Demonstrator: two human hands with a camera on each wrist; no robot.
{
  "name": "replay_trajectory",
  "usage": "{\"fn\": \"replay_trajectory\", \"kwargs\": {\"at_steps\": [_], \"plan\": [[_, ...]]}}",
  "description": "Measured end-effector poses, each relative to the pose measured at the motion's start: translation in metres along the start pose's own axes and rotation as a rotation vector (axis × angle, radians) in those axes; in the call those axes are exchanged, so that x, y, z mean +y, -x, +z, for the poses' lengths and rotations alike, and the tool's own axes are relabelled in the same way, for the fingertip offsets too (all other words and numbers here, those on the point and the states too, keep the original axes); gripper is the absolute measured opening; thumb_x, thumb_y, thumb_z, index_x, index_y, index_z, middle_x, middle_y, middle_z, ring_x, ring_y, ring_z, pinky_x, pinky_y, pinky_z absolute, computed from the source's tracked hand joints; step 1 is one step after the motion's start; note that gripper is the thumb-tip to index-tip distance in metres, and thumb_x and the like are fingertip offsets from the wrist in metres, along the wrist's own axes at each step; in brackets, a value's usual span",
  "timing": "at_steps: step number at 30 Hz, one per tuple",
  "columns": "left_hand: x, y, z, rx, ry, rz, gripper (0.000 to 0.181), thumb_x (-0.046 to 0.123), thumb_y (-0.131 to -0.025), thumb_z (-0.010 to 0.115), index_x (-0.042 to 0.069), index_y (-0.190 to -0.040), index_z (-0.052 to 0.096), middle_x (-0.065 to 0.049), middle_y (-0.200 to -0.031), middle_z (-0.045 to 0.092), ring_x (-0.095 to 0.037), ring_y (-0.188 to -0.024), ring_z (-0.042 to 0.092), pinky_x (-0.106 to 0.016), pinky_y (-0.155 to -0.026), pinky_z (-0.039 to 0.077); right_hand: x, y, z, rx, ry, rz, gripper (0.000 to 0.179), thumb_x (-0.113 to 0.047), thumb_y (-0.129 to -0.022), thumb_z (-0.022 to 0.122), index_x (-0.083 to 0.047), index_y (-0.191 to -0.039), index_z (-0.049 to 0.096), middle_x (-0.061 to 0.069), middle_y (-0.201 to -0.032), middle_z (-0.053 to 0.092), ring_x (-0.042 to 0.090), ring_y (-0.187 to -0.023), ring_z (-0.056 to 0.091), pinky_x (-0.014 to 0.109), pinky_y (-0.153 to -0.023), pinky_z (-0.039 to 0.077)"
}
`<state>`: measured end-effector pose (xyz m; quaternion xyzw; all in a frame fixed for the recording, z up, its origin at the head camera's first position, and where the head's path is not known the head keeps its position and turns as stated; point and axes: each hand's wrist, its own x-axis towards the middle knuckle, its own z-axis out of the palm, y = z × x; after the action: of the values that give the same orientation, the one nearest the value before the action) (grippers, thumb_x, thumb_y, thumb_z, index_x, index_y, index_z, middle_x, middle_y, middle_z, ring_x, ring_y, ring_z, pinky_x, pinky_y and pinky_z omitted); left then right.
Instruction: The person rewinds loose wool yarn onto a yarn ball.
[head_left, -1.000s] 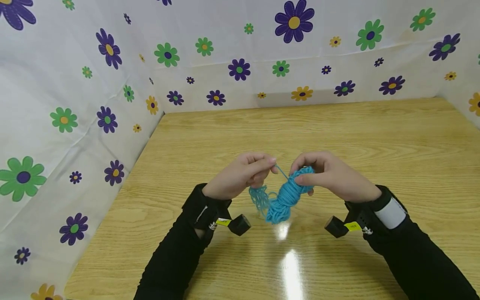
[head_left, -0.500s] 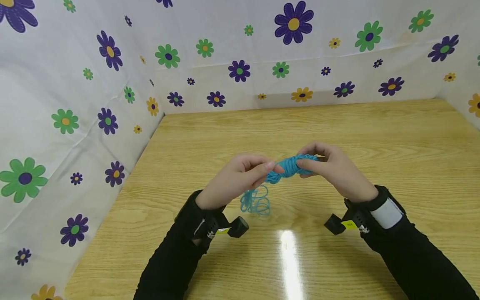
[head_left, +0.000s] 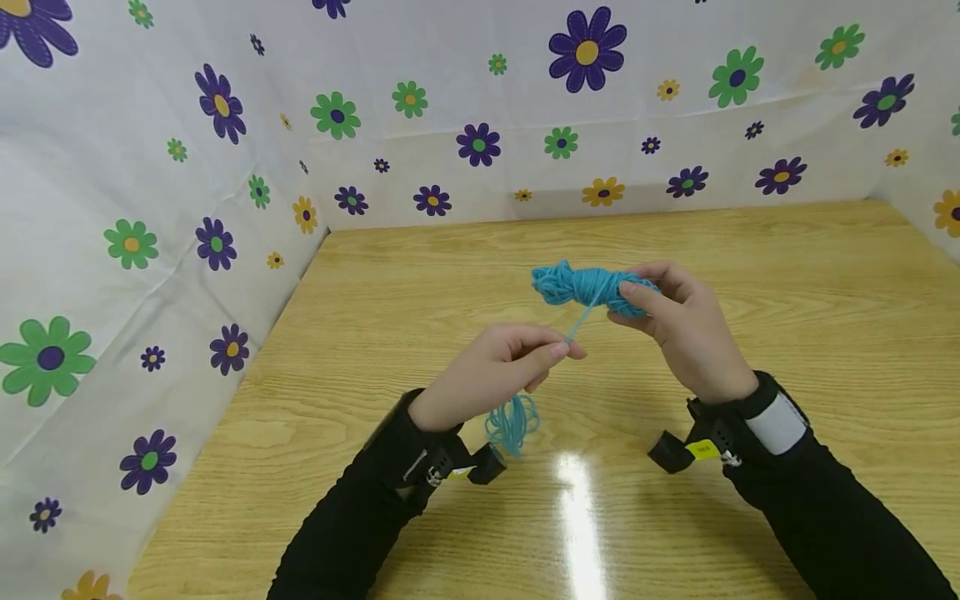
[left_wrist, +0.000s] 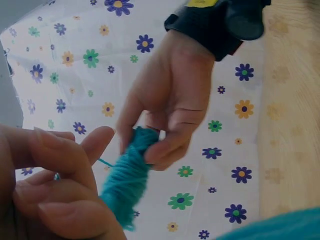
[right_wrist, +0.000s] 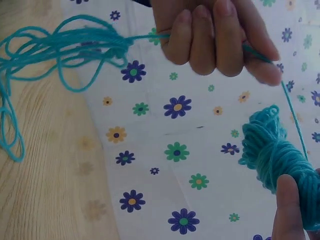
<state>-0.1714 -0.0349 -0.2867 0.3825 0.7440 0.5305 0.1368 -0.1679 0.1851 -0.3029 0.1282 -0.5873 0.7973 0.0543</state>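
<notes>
A skein of blue yarn (head_left: pixel 588 285), wrapped round its middle, is held up by its right end. My right hand (head_left: pixel 686 325) grips that end between thumb and fingers. Below and to the left, my left hand (head_left: pixel 502 367) pinches the strand (head_left: pixel 582 321) that runs taut down from the skein's middle. In the right wrist view the strand passes through the curled fingers of the left hand (right_wrist: pixel 215 40). A loose bunch of looped yarn (head_left: pixel 513 423) hangs below the left hand. The left wrist view shows the skein (left_wrist: pixel 127 177) beyond the left fingers (left_wrist: pixel 70 175).
The wooden table (head_left: pixel 390 283) spreads under both hands. White cloth with printed flowers (head_left: pixel 435 133) stands along its back and left side, and at the far right. A black wrist camera (head_left: pixel 487 462) sits on the left wrist, another (head_left: pixel 670 452) on the right.
The skein has swung from hanging slanted to lying level, and has risen with my right hand. My left hand has passed from above the skein's left end to below it, still pinching the strand.
</notes>
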Motion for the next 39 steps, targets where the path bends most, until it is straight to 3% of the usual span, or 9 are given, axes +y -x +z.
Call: {"fn": "replay_trajectory", "kwargs": {"at_steps": [9,15,19,28,35,39], "plan": [[-0.013,-0.007,0.006,-0.05,-0.015,-0.038,0.026,0.011,-0.099,0.044,0.0,-0.11,0.064,-0.003,-0.058,0.039,-0.016,-0.053,0.038,-0.029,-0.06,0.037,-0.008,0.002,0.002,-0.005,-0.38,0.026,0.007,-0.001,-0.094,0.05,0.001,-0.096,0.056,0.007,-0.087,0.059,0.016,-0.078,0.062,0.025,-0.073,0.054],[-0.019,-0.009,0.009,-0.111,-0.02,-0.066,0.027,0.012,-0.1,0.043,-0.001,-0.112,0.063,-0.001,-0.058,0.036,-0.015,-0.055,0.036,-0.028,-0.062,0.037,-0.01,0.003,0.001,-0.044,-0.521,0.047,0.01,-0.001,-0.096,0.046,0.002,-0.099,0.055,0.011,-0.092,0.056,0.018,-0.079,0.062,0.023,-0.072,0.053],[-0.025,-0.012,0.009,-0.157,0.01,-0.106,0.028,0.012,-0.1,0.042,-0.001,-0.111,0.063,0.0,-0.059,0.036,-0.014,-0.055,0.035,-0.029,-0.061,0.036,-0.01,0.005,-0.001,-0.136,-0.56,0.044,0.014,-0.003,-0.098,0.041,0.001,-0.099,0.055,0.011,-0.091,0.056,0.018,-0.078,0.06,0.022,-0.071,0.053],[-0.032,-0.014,-0.003,-0.173,0.076,-0.179,0.029,0.015,-0.101,0.039,-0.001,-0.107,0.063,0.001,-0.057,0.031,-0.014,-0.05,0.028,-0.027,-0.051,0.027,-0.01,0.005,-0.007,-0.441,-0.411,0.023,0.024,-0.007,-0.099,0.037,-0.001,-0.1,0.06,0.006,-0.089,0.059,0.014,-0.072,0.056,0.021,-0.066,0.05],[-0.028,-0.012,-0.014,-0.138,0.218,-0.164,0.028,0.012,-0.101,0.038,-0.007,-0.099,0.059,0.001,-0.056,0.03,-0.012,-0.046,0.023,-0.025,-0.049,0.024,-0.008,0.004,-0.011,-0.586,-0.263,0.043,0.027,-0.004,-0.097,0.035,-0.002,-0.1,0.062,0.003,-0.088,0.056,0.009,-0.064,0.054,0.019,-0.059,0.049],[-0.023,-0.008,-0.019,-0.103,0.314,-0.167,0.026,0.011,-0.101,0.037,-0.004,-0.095,0.057,0.003,-0.055,0.03,-0.012,-0.048,0.023,-0.026,-0.049,0.022,-0.01,0.004,-0.01,-0.609,-0.107,0.085,0.021,-0.005,-0.097,0.042,-0.006,-0.097,0.063,-0.002,-0.079,0.056,0.008,-0.062,0.055,0.019,-0.056,0.049]]}}
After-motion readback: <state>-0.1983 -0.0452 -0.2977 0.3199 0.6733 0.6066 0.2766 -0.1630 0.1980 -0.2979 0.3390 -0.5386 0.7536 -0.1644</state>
